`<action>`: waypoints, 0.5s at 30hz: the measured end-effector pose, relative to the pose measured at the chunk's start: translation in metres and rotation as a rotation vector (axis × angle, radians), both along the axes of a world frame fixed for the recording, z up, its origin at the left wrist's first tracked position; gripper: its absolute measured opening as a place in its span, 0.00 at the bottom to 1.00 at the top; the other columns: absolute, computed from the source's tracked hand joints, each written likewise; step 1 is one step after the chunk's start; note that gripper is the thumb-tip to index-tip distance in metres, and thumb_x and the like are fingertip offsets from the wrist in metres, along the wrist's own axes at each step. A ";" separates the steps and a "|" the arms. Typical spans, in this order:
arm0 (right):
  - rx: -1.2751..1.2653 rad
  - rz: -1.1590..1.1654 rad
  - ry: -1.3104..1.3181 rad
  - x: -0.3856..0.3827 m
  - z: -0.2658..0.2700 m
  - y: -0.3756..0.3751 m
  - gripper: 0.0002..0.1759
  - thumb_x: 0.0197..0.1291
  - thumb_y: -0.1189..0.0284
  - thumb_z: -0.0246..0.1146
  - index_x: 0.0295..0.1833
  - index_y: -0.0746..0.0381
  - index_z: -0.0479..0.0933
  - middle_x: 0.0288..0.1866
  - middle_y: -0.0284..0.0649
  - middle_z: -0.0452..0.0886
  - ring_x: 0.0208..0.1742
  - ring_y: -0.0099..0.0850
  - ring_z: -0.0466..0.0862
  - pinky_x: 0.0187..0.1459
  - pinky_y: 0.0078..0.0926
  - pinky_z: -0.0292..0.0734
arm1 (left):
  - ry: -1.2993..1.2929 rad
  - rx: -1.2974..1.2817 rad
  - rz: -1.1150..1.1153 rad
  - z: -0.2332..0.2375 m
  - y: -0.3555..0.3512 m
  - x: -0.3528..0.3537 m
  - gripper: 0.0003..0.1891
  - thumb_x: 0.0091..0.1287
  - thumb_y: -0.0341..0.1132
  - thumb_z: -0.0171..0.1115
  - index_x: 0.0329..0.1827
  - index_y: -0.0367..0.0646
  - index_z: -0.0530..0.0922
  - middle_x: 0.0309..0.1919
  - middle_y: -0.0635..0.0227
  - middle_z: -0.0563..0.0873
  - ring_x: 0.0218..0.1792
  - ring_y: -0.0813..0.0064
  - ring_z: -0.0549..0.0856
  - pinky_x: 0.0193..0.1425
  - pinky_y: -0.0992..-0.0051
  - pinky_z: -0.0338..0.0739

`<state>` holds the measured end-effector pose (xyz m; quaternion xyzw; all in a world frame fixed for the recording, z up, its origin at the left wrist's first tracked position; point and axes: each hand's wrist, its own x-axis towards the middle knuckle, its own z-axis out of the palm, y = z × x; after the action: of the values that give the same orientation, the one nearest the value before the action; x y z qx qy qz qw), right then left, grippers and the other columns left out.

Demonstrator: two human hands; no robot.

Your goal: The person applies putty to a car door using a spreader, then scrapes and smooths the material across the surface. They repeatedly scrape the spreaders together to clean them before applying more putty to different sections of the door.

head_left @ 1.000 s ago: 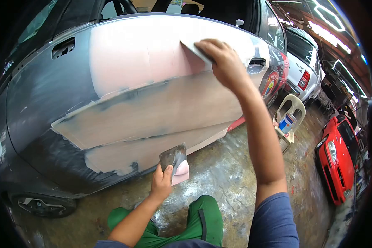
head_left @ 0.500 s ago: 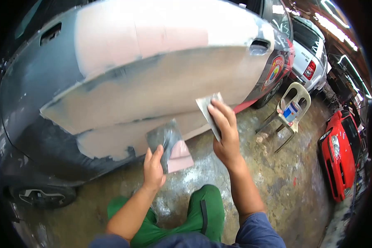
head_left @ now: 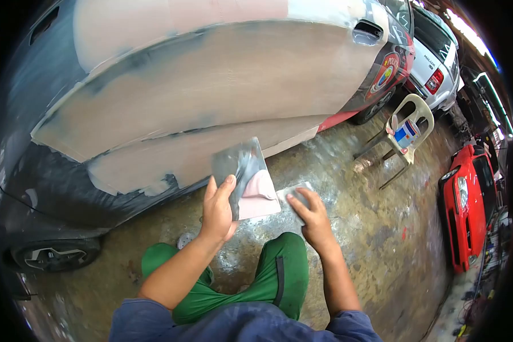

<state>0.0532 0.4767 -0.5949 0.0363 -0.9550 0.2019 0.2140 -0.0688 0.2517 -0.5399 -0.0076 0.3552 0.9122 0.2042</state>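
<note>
The person's left hand (head_left: pixel 215 212) grips a flat, rectangular grey plate (head_left: pixel 232 162), the thumb pressed over its near edge and the other fingers mostly hidden behind it. A smooth mound of pale pink putty (head_left: pixel 258 186) sits on the plate's lower right part (grey smears streak the face beside it). The right hand (head_left: pixel 315 221) pinches a thin, pale grey spreader (head_left: pixel 300 187) with its fingers bent close together, just beside the plate's lower right corner; whether the two touch cannot be told. Both tools are in front of the body, above the green trousers (head_left: pixel 293 268) and the stained concrete floor (head_left: pixel 359 245). Beyond the plate stands a dark grey car (head_left: pixel 57 188), its side covered by a broad beige coated patch (head_left: pixel 239 74). To the right, a white-and-blue tin (head_left: pixel 406 134) rests on a cream plastic chair (head_left: pixel 423 108).
</note>
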 end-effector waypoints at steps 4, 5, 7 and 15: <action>0.153 -0.047 0.172 0.003 0.059 -0.033 0.29 0.57 0.78 0.66 0.65 0.46 0.82 0.69 0.37 0.78 0.70 0.43 0.77 0.74 0.61 0.64 | 0.577 -0.382 0.169 -0.022 -0.006 -0.003 0.16 0.84 0.34 0.52 0.66 0.33 0.74 0.54 0.68 0.85 0.52 0.79 0.80 0.54 0.74 0.78; 0.181 -0.015 0.173 0.001 0.065 -0.040 0.28 0.58 0.76 0.66 0.65 0.45 0.82 0.69 0.36 0.78 0.70 0.43 0.77 0.74 0.61 0.64 | 0.593 -0.411 0.160 -0.023 -0.006 -0.002 0.16 0.84 0.34 0.51 0.66 0.33 0.74 0.52 0.67 0.85 0.50 0.77 0.81 0.53 0.73 0.78; 0.240 0.048 0.181 -0.004 0.074 -0.051 0.26 0.61 0.73 0.66 0.65 0.44 0.82 0.69 0.35 0.78 0.70 0.41 0.77 0.74 0.59 0.64 | 0.633 -0.467 0.141 -0.020 -0.007 -0.001 0.16 0.84 0.33 0.51 0.67 0.32 0.74 0.50 0.66 0.87 0.47 0.75 0.83 0.52 0.71 0.79; 0.269 0.239 0.023 -0.011 0.053 -0.066 0.28 0.59 0.70 0.63 0.68 0.44 0.80 0.68 0.35 0.79 0.70 0.41 0.77 0.73 0.59 0.65 | 0.678 -0.595 0.131 -0.016 -0.012 -0.002 0.17 0.84 0.32 0.50 0.68 0.32 0.72 0.56 0.64 0.83 0.55 0.76 0.79 0.63 0.73 0.73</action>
<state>0.0421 0.4103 -0.5418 0.1804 -0.9598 0.0958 0.1926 -0.0712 0.2400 -0.5556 0.2107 0.6474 0.7324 0.0074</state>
